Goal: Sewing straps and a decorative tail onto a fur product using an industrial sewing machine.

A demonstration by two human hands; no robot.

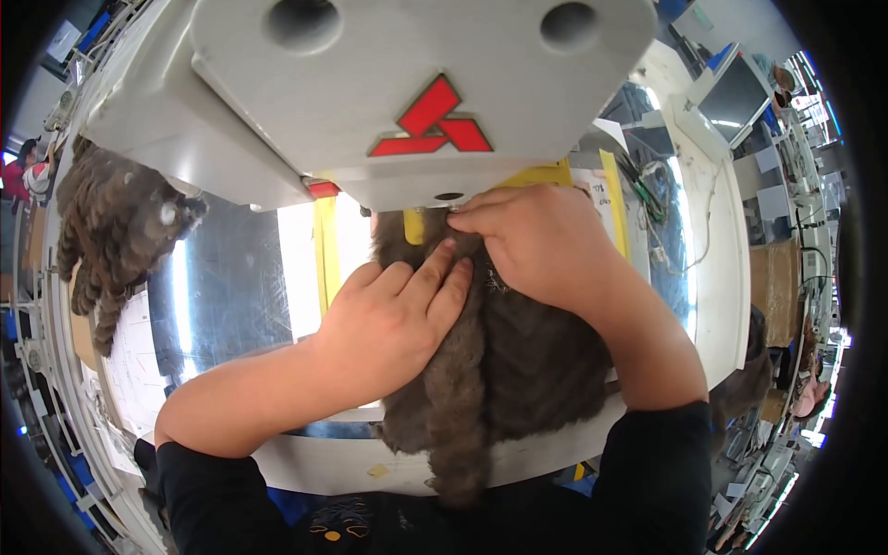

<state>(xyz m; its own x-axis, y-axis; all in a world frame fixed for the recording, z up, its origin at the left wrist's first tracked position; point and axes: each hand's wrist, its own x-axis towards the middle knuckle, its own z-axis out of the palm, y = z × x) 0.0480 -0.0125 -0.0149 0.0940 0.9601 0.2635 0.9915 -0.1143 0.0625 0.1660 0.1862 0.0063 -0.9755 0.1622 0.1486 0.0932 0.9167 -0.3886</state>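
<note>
Brown-grey fur pieces lie on the white machine table under the head of a pale grey sewing machine [314, 102]. One is a narrow fur strip [458, 407] running toward me and over the near edge; a wider fur panel [546, 370] lies along its right side. On the strip, near the machine, my left hand [393, 310] presses with two fingers extended and the others curled; its thumb is hidden. My right hand [541, 236] pinches the fur just under the machine head, fingers folded in. The machine head covers part of the sewing spot.
A bundle of brown fur [120, 217] sits at the left edge of the table. Yellow tape strips [325, 259] mark the tabletop. Green-handled tools [647, 190] lie at the right, with a boxy screen unit [731, 97] beyond. A cardboard box [775, 287] stands off the right side.
</note>
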